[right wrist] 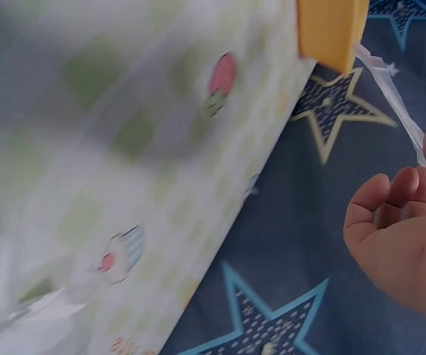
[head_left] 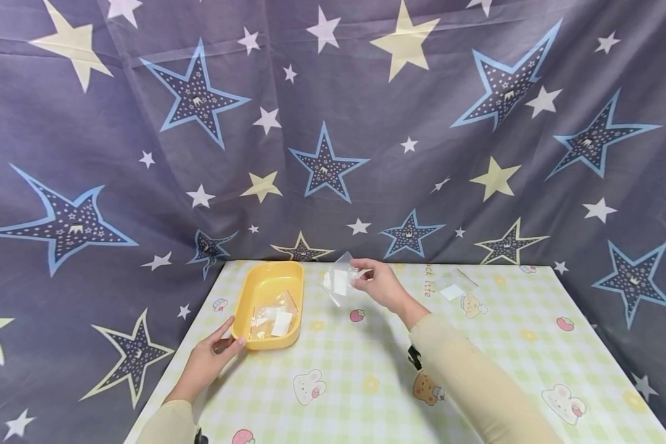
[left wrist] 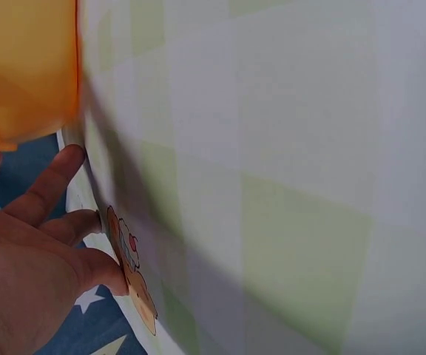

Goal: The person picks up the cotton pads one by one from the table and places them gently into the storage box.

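A clear zip bag with a white slip [head_left: 340, 282] hangs upright over the table, its right edge pinched between the thumb and fingers of my right hand [head_left: 385, 287]. In the right wrist view the same bag [right wrist: 394, 96] shows edge-on beside the curled fingers. My left hand [head_left: 205, 361] holds the near left corner of a yellow tray [head_left: 266, 271] between thumb and forefinger. In the left wrist view its other fingers [left wrist: 43, 196] are spread beneath the tray, near the tabletop. Clear bags with a white slip [head_left: 281, 322] lie inside the tray.
Another clear bag with a white slip [head_left: 452, 291] lies on the table right of my right hand. A checked cloth with cartoon prints [head_left: 366, 376] covers the table. Behind the far edge hangs a dark star-printed curtain [head_left: 322, 228].
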Tool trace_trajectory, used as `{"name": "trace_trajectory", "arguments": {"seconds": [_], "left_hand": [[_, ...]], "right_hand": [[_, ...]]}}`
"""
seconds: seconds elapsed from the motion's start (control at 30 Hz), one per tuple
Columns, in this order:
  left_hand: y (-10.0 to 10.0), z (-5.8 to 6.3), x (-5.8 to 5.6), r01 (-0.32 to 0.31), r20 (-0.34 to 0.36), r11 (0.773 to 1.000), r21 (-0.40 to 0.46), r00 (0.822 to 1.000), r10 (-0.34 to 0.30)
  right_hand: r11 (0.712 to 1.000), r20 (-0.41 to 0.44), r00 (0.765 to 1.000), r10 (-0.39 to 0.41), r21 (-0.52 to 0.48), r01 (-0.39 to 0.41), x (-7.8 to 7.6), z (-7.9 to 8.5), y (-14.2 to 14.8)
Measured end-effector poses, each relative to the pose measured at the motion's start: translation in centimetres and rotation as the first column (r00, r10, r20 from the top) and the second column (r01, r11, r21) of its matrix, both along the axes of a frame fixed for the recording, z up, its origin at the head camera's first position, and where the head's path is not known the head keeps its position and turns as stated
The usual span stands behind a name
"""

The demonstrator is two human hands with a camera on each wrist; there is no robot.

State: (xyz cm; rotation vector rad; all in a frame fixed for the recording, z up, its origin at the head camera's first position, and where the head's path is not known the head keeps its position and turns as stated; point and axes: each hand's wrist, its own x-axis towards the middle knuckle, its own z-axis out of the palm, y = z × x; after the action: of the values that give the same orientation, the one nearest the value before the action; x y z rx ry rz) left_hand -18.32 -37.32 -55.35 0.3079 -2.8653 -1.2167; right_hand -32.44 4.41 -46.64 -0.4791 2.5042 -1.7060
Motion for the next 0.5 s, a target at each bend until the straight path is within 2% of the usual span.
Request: {"name": "trace_trajectory", "arguments": {"seconds": [0.23, 0.5], "left_hand": [[0.0, -0.2, -0.2, 0.004, 0.012, 1.000, 0.001, 1.000, -0.004], [0.0, 0.1, 0.0, -0.001, 0.014, 1.000, -0.002, 1.000, 0.001]], "right_hand": [[0.998, -0.037, 0.998, 0.049, -0.034, -0.050, 0.4, 1.4, -2.6], [0.993, -0.056, 0.995, 0.084, -0.075, -0.089, 0.8, 2.0, -5.6]]}}
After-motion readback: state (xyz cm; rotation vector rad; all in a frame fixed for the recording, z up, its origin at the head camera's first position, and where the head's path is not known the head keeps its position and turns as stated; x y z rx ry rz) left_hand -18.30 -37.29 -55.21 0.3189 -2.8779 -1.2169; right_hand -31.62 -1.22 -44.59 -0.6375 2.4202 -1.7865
